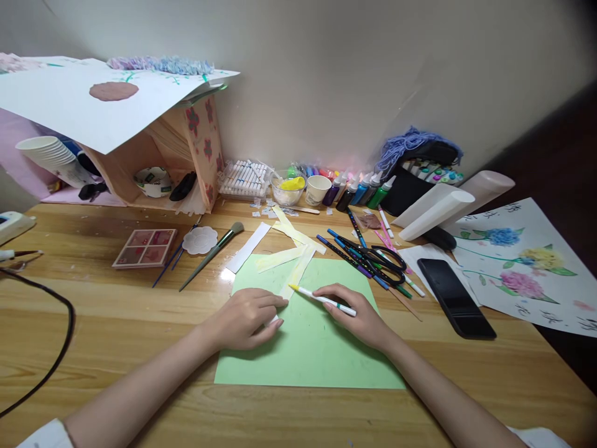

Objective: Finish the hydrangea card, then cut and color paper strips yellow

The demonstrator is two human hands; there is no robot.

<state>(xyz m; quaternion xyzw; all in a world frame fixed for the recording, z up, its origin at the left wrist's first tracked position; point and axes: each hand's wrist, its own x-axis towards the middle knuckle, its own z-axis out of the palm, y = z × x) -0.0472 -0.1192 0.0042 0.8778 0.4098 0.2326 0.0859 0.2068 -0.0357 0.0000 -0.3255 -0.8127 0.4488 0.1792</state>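
My right hand (347,311) grips a white marker (321,300) with a yellow tip, which points left and meets a paper strip (298,272) streaked with yellow. My left hand (252,318) rests on the green sheet (308,354), its index fingertip on the lower end of that strip. A bit of white shows between its thumb and fingers, too covered to make out. More yellow-streaked strips (280,258) lie crossed beyond the hands. A plain white strip (249,247) lies to their left, partly beside the green sheet's upper left corner.
Black scissors (389,264) lie among several pens right of the green sheet, near a black phone (457,298). Paint bottles (359,191), a paper cup (318,189) and a marker box (245,179) line the wall. A brush (212,255) and a pink palette (145,248) are at left.
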